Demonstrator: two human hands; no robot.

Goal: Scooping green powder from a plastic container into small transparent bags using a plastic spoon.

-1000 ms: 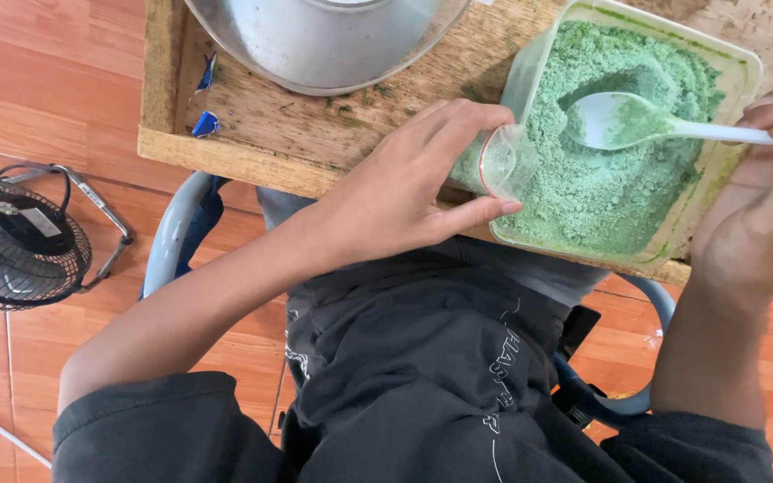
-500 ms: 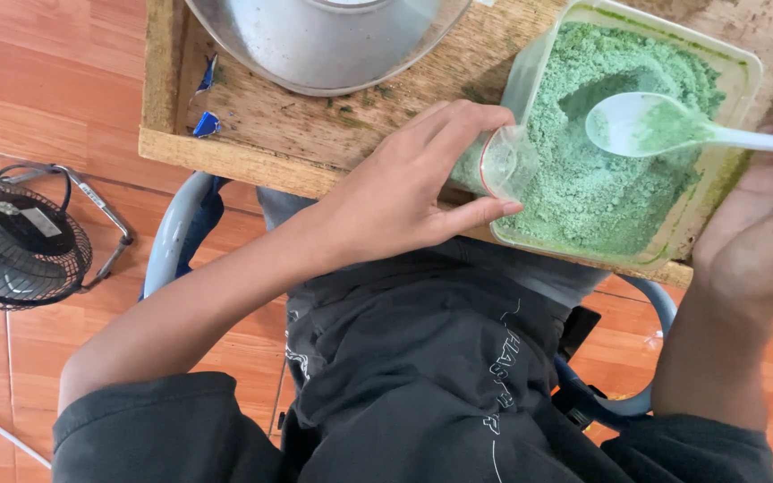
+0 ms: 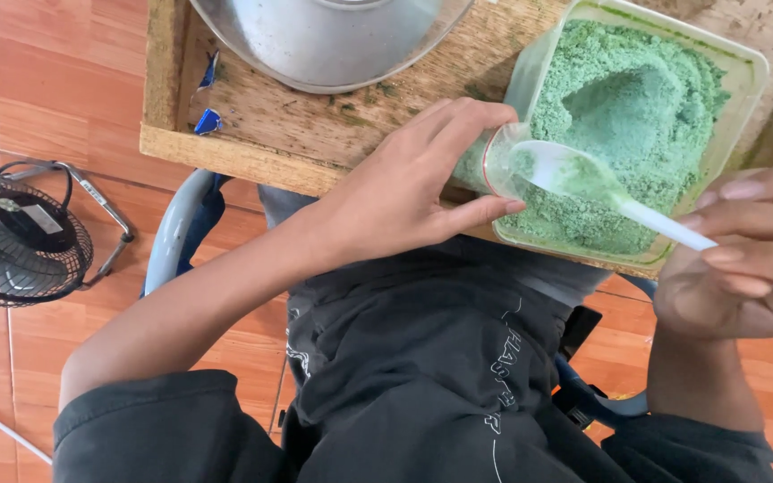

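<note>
- Two hands at work: the left hand (image 3: 404, 192) has its fingers (image 3: 458, 121) wrapped round a small clear plastic cup (image 3: 494, 161), tilted at the near-left corner of the clear rectangular plastic tub (image 3: 749, 85) of green powder (image 3: 637, 116).
- Right hand (image 3: 744, 259), fingers pinching the handle of a white plastic spoon (image 3: 583, 179), bowl at the cup's mouth.
- Cup judged light, thin-walled, easily crushed; hold round the body.
- Powder loose; likely to spill.
- Tub rests on the worn wooden counter (image 3: 261, 125), beside a metal bowl (image 3: 324, 40).

You see: pale green powder (image 3: 637, 107) in a clear plastic tub (image 3: 749, 98); white plastic spoon (image 3: 583, 179); brown wooden tabletop (image 3: 315, 125); black wire fan (image 3: 20, 237).
</note>
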